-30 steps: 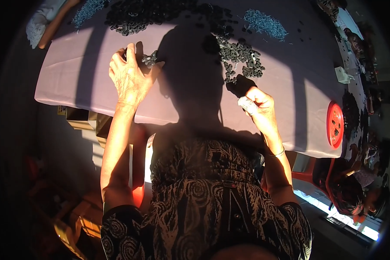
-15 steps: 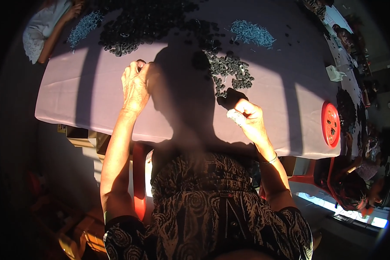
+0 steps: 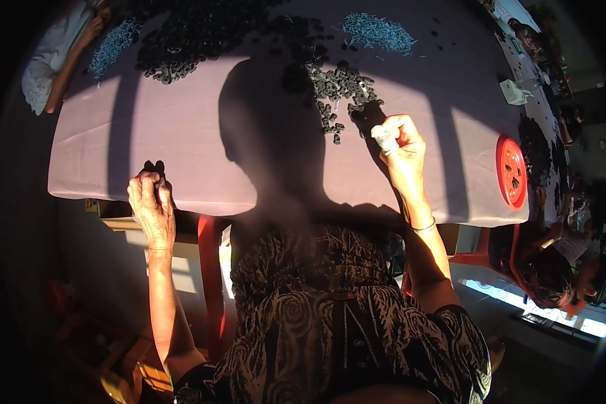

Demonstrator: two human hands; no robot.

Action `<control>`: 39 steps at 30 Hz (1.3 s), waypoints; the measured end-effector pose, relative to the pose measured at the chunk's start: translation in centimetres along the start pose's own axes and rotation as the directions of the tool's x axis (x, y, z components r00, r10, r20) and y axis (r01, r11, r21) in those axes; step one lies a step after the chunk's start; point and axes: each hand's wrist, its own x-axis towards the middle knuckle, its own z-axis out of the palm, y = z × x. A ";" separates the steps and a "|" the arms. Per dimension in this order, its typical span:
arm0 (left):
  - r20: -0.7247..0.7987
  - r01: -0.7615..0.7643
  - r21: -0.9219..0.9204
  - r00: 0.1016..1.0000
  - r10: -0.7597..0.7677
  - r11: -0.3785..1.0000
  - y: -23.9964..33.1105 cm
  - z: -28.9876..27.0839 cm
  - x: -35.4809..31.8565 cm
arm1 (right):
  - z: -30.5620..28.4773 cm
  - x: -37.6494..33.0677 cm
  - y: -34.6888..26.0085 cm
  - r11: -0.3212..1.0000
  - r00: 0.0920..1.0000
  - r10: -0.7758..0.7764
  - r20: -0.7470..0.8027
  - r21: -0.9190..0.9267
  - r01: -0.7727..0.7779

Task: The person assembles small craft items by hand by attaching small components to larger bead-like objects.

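My left hand [image 3: 153, 205] is over the table's front left edge, its fingers curled and pinched together. A dark shape shows at its fingertips; whether this is a small black part or a shadow I cannot tell. On the right, my right hand [image 3: 408, 156] is raised above the tabletop [image 3: 202, 148], its fingers closed. White wrapping [image 3: 385, 138] covers one of its digits, and anything in its grip is too small or hidden. Just beyond it lies a loose cluster of small black parts [image 3: 341, 83], with a few small pale pieces among them.
A large heap of black parts [image 3: 188, 40] spreads across the far side. Piles of small bluish metal pieces [image 3: 378, 34] lie there too. At the right edge is a red plate [image 3: 512, 172] with a few dark bits. Another person's arm [image 3: 74, 57] rests at the far left.
My left hand has moved left and nearer, from beside the shadow to the table's front edge. My right hand has moved slightly right and farther away. The view has shifted a little.
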 end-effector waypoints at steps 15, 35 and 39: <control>-0.358 -0.103 -0.260 0.934 0.003 0.960 3.3 -1.7 1.8 | -4.1 1.6 -0.2 0.866 0.984 -0.042 0.173 -0.485 0.123; 0.243 0.132 -0.915 0.935 0.260 0.381 19.0 10.9 6.2 | 1.1 1.8 0.4 0.942 0.960 -0.064 0.274 -0.301 0.149; 0.238 0.136 -0.929 0.932 0.274 0.345 19.0 11.2 5.9 | 2.2 1.7 -0.7 0.891 0.938 -0.141 0.317 -0.372 0.259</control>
